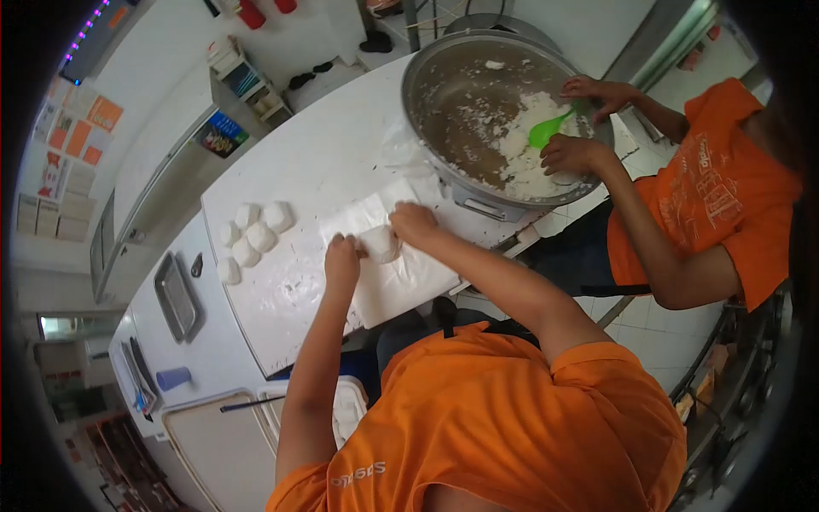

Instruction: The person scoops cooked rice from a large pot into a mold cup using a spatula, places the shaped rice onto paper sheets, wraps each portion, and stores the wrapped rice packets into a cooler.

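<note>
A rounded white lump of dough-like food (380, 244) rests on white plastic sheets (397, 290) at the table's near edge. My left hand (343, 261) is closed at the lump's left side, its fingertips on the thin plastic. On the other side, my right hand (415, 224) pinches the plastic near the lump's upper right. The fingertips of both hands are partly hidden. To the left, several similar white lumps (261, 236) sit grouped on the white table (299, 162).
At upper right stands a large metal pot (478, 205) with white crumbly mass (529, 162). A co-worker in orange (699, 188) reaches in with a green scoop (548, 130). Farther left are a metal tray (177, 299), a purple cup (173, 379) and a white container (348, 410).
</note>
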